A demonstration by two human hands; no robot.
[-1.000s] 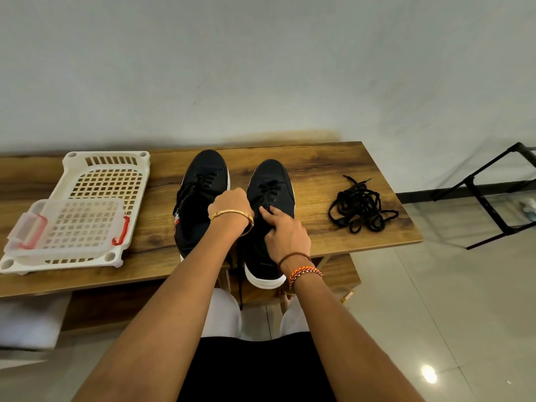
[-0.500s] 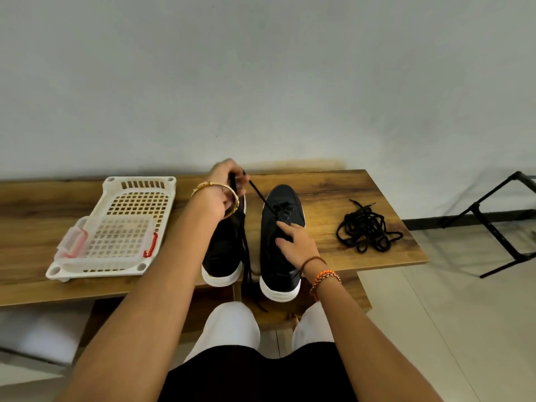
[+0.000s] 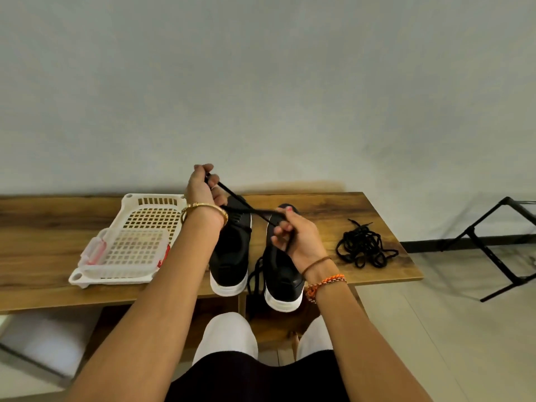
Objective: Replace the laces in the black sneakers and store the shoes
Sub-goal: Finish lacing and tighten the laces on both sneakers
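Observation:
Two black sneakers with white soles stand side by side on the wooden table (image 3: 333, 210), heels towards me: the left sneaker (image 3: 232, 250) and the right sneaker (image 3: 282, 274). My left hand (image 3: 203, 187) is raised above the left shoe and pinches a black lace (image 3: 246, 206) pulled taut. My right hand (image 3: 295, 236), over the right shoe, grips the same lace lower down. A slack part of the lace (image 3: 255, 278) hangs between the two heels. A loose bundle of black laces (image 3: 364, 246) lies on the table to the right.
A white perforated plastic basket (image 3: 136, 242) with red clips and a clear lid sits on the table to the left. A black metal frame (image 3: 499, 245) stands on the tiled floor at the right. A grey wall rises behind the table.
My left hand has risen higher, drawing the lace out of the shoe. My right hand left the shoe's top and took hold of the lace. The camera tilted upward.

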